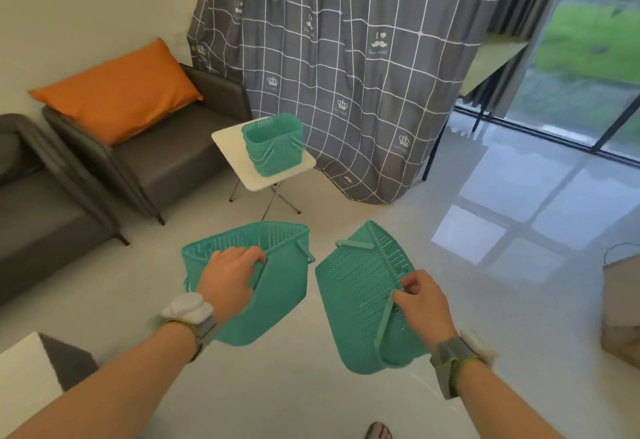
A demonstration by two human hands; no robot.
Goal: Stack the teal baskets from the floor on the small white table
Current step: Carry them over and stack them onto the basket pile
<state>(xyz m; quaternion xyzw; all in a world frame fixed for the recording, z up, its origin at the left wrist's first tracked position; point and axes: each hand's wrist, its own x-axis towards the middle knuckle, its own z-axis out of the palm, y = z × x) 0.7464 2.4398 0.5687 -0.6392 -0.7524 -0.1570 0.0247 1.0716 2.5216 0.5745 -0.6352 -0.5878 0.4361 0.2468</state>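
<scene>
I hold two teal perforated baskets above the floor. My left hand [230,275] grips the near rim of the left teal basket [277,286], whose opening faces away from me. My right hand [420,296] pinches the rim of the right teal basket [356,300], which hangs tilted with its side toward me and one handle dangling. Ahead stands the small white table [228,147] on thin metal legs. Teal baskets [273,147] nested in a stack stand upright on its top.
Two dark grey armchairs [166,154] line the left wall, one with an orange cushion [117,92]. A grey checked curtain [363,74] hangs behind the table. A glass door [588,74] is at right, a bag [623,300] at the right edge, glossy floor between.
</scene>
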